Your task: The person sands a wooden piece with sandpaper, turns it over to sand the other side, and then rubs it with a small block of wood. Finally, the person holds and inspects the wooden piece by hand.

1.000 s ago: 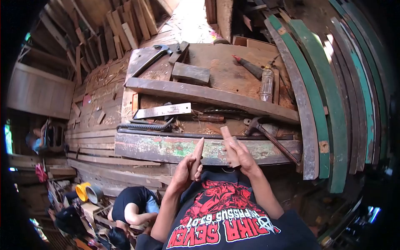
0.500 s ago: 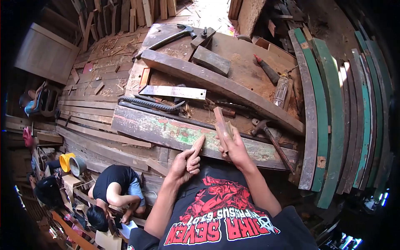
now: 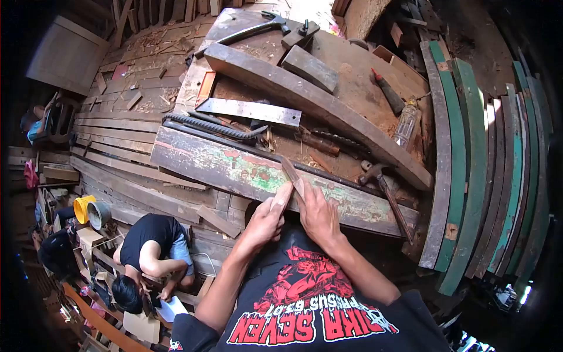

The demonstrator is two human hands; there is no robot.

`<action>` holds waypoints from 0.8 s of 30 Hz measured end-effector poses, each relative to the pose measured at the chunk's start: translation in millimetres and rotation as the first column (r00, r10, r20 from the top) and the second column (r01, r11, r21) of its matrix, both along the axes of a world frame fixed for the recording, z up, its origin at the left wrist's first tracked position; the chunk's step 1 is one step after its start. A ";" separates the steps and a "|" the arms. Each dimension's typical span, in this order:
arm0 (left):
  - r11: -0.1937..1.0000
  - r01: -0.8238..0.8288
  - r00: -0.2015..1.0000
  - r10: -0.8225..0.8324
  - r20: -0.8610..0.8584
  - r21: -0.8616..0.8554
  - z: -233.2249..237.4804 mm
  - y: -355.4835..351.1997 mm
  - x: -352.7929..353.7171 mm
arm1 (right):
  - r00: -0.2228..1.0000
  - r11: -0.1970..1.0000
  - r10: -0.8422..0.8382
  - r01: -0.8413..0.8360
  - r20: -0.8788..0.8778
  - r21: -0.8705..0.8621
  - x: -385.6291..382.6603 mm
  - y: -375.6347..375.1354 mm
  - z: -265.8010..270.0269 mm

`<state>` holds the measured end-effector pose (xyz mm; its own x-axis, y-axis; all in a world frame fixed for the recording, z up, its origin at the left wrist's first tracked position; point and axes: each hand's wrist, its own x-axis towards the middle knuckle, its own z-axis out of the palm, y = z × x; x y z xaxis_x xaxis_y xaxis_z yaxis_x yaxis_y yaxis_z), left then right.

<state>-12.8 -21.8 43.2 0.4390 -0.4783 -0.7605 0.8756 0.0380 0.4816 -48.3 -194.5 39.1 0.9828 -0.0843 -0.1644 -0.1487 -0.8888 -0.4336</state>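
Note:
My left hand [image 3: 264, 226] is closed around a small pale piece of wood [image 3: 282, 196] that tapers toward its upper end. My right hand [image 3: 319, 216] grips a narrow brown wooden strip [image 3: 290, 170], its far end pointing up and left. The two pieces meet, or nearly meet, between my hands; exact contact is hard to make out. Both hands are over the near edge of a long plank [image 3: 223, 166] with worn green and white paint. A steel try square [image 3: 249, 111] with an orange-edged handle lies beyond the plank, beside a ribbed steel bar [image 3: 226, 130].
A long thick beam [image 3: 316, 108] crosses the workbench. One hammer [image 3: 381, 188] rests at the right, a claw hammer [image 3: 252, 34] at the far side. A bottle [image 3: 406, 124] stands near the right edge. Green boards [image 3: 469, 176] line the right. A person [image 3: 155, 252] bends at lower left.
My right hand has moved left and turned over, bringing its strip against or close to the piece in my left hand. My left hand has shifted slightly. The view has shifted a little.

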 end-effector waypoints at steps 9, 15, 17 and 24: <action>0.985 0.074 0.990 -0.090 0.104 0.155 -0.8 -5.7 6.2 | 0.999 0.999 0.053 -0.053 -0.007 0.005 -5.0 2.1 3.3; 0.984 0.087 0.977 -0.115 0.181 0.156 -1.0 -3.4 7.3 | 0.997 0.998 0.051 -0.053 -0.061 -0.026 8.7 5.4 10.4; 0.994 0.054 0.992 -0.065 0.111 0.097 2.1 -1.8 7.3 | 0.998 0.998 0.067 -0.067 -0.012 0.005 1.6 7.9 2.7; 0.999 -0.015 0.994 0.010 0.112 0.044 -11.0 -2.0 1.2 | 0.991 0.991 0.133 -0.133 -0.005 0.020 -2.0 2.7 15.3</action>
<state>-11.6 -23.8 32.3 0.5279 -0.4392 -0.7269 0.8161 0.0252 0.5774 -50.3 -191.9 54.4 0.9840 0.0505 -0.1710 -0.0326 -0.8921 -0.4506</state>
